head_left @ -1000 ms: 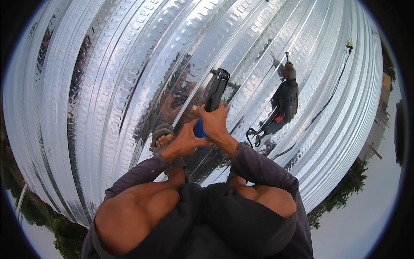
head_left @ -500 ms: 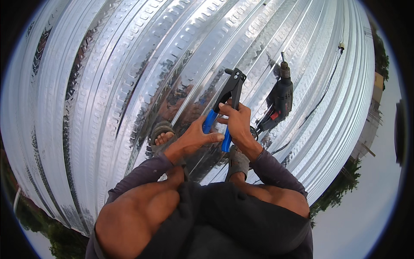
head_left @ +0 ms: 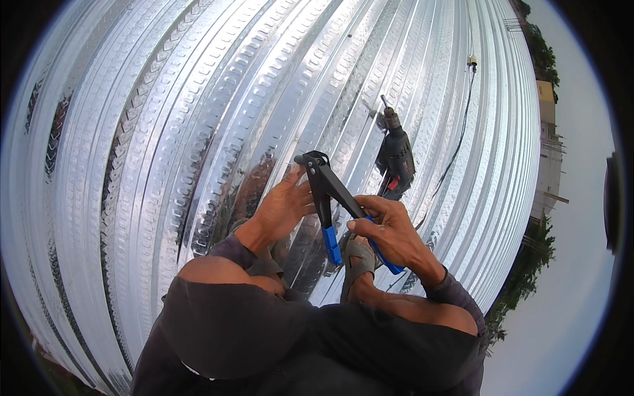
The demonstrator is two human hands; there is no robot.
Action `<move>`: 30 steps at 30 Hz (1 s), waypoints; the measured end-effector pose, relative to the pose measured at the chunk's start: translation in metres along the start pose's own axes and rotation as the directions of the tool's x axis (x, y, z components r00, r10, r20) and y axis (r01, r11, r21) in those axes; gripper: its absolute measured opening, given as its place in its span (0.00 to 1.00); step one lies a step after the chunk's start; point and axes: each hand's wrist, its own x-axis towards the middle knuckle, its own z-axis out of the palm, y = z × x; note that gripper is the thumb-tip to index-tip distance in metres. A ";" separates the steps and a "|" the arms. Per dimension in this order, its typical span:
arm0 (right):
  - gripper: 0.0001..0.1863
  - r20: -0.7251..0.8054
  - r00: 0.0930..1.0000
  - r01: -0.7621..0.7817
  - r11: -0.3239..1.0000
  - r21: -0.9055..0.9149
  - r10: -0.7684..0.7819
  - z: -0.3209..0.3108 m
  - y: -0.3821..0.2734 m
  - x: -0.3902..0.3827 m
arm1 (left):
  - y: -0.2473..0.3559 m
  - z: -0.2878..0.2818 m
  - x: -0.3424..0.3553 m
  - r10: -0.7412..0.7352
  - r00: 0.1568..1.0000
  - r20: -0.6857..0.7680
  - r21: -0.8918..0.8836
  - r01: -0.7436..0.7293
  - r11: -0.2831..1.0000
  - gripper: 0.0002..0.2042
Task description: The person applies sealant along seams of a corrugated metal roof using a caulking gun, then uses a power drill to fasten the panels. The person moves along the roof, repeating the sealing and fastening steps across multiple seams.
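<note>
A hand riveter [head_left: 340, 191] with black arms and blue grips is held in front of me above the metal sheet, its handles spread wide apart. My right hand [head_left: 393, 231] is wrapped round its right-hand handle, thumb across the top of the blue grip. The other handle hangs free. My left hand [head_left: 281, 208] is at the riveter's nose, thumb and fingers drawn together there. A thin bright sliver shows by the thumb tip; it is too small to make out. Just beyond my right hand a black power drill [head_left: 397, 158] lies on the sheet, bit pointing away.
Shiny ribbed metal sheeting [head_left: 264, 86] curves away on all sides beneath me. A dark cable [head_left: 456, 148] runs along it to a connector [head_left: 472, 63] at the far right. My sandalled foot [head_left: 358, 264] is below the riveter. Trees [head_left: 528, 264] and sky lie past the right edge.
The riveter's handles have swung wider and its nose has moved left and nearer. My left hand has gone from a blue grip to the nose; my right hand now grips one handle.
</note>
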 end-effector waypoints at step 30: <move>0.17 -0.521 0.556 -0.164 0.700 0.695 0.648 -0.060 0.300 0.112 | 0.121 -0.074 -0.158 0.779 0.458 -0.429 0.805 0.585 0.099 0.21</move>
